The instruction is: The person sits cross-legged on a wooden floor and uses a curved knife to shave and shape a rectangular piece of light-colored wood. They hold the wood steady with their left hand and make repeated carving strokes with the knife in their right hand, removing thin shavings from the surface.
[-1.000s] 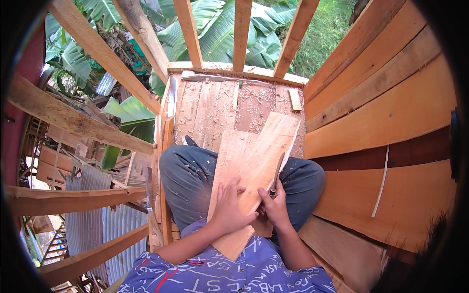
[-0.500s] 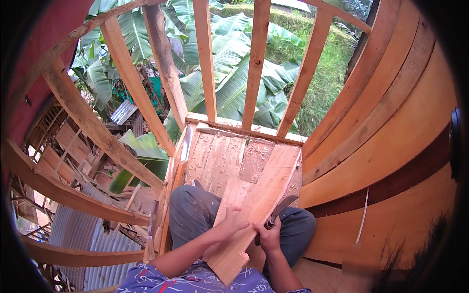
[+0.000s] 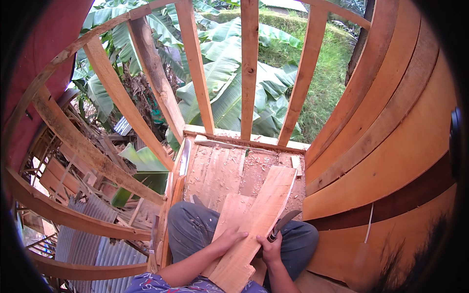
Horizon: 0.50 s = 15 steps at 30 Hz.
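Observation:
Across my lap lies a long pale wooden board [image 3: 266,205], slanting from near my waist toward the far right, with a notch at its near end. My left hand [image 3: 232,240] grips its left edge, fingers over the face. In my right hand [image 3: 270,247], at the right edge, is a knife [image 3: 285,220] with a dark handle and a broad, dark, curved blade. The blade points away to the right, and the thumb rests against the board. Under the long board, on its left, sits a shorter wooden board [image 3: 232,212].
Wood shavings lie over the plank floor [image 3: 212,168]. Upright wooden slats [image 3: 249,73] stand in front, and a curved plank wall [image 3: 381,166] rises at the right. A small wood block [image 3: 296,162] lies near the far right corner. Banana leaves and corrugated metal sheets [image 3: 117,254] show outside.
The long board's far end has come nearer to me, uncovering a small wood block on the floor. My left hand lies flatter along the board. The view has shifted slightly.

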Available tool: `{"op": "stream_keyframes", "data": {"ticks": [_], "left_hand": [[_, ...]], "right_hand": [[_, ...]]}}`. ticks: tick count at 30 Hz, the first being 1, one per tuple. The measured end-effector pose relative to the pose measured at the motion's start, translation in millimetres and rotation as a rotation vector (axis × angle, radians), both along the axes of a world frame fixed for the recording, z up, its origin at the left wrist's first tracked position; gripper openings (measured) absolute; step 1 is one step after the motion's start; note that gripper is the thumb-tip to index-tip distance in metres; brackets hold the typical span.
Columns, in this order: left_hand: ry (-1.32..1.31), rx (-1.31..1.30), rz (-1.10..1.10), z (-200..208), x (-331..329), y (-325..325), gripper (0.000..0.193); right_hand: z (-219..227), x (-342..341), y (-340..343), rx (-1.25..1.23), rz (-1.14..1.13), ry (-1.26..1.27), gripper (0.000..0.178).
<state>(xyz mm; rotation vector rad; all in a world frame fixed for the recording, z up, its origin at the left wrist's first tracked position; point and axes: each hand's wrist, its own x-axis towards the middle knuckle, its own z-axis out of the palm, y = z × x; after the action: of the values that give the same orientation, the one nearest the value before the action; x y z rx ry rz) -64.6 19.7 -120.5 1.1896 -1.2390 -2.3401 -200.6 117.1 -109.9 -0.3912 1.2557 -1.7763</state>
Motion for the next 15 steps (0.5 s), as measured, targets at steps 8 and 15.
{"op": "stream_keyframes", "data": {"ticks": [8,15], "left_hand": [[0.085,0.128,-0.012,-15,-3,-18,0.061],[0.211,0.228,-0.025,-8,2,-17,0.064]], "right_hand": [[-47,-27,2,0.081,0.095,-0.196,0.046],[-52,-45,1,0.129,0.247,-0.238,0.041]]}}
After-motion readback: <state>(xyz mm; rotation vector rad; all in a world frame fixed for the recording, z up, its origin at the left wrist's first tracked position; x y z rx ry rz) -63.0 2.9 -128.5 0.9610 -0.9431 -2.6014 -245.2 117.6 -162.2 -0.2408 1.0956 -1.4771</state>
